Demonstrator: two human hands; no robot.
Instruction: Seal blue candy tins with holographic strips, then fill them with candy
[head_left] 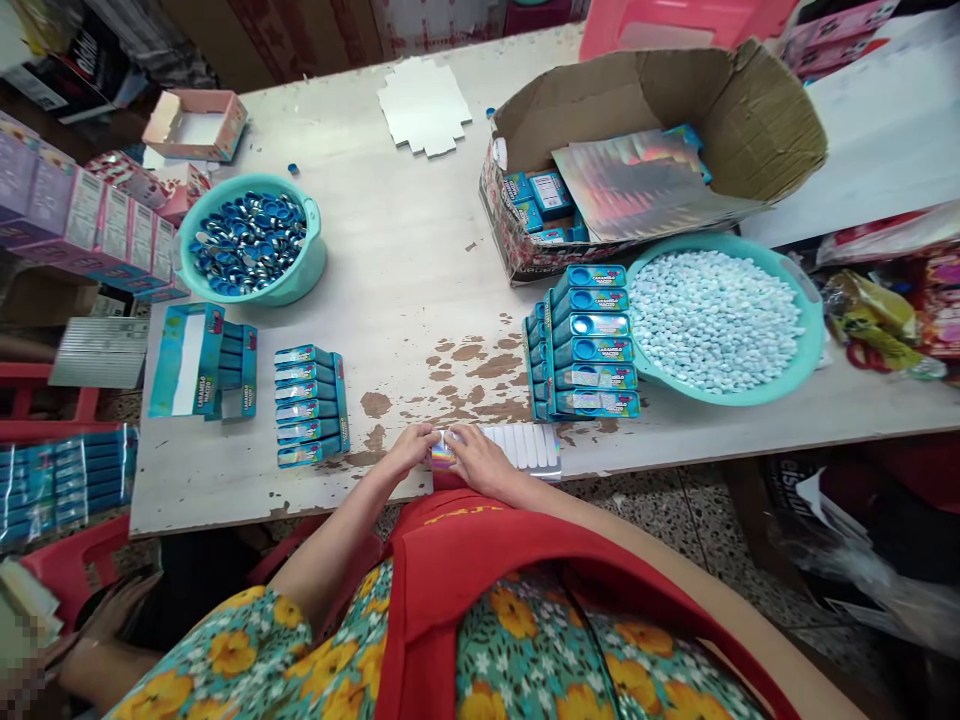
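Observation:
At the front edge of the table, my left hand [411, 447] is closed, its fingertips pinching the left end of a shiny rainbow-silver sticker sheet [442, 458]. My right hand [480, 461] lies over the same sheet, thumb and fingers bent together near my left fingertips. To the right of it show several white rounded strips [529, 446] in a row. What exactly lies between my fingertips is too small to make out. Beyond my right hand stand display boxes of slim blue tins [596, 350]. Left of my hands is another blue display box with tins [307, 405].
A teal basin [313, 262] holds blue and silver caps; another teal basin [811, 345] holds white candies. A cut-open carton [517, 250] contains blue boxes and a shiny sheet [630, 190]. Blue cartons [202, 360] stand at left. A co-worker's hand [112, 610] shows lower left.

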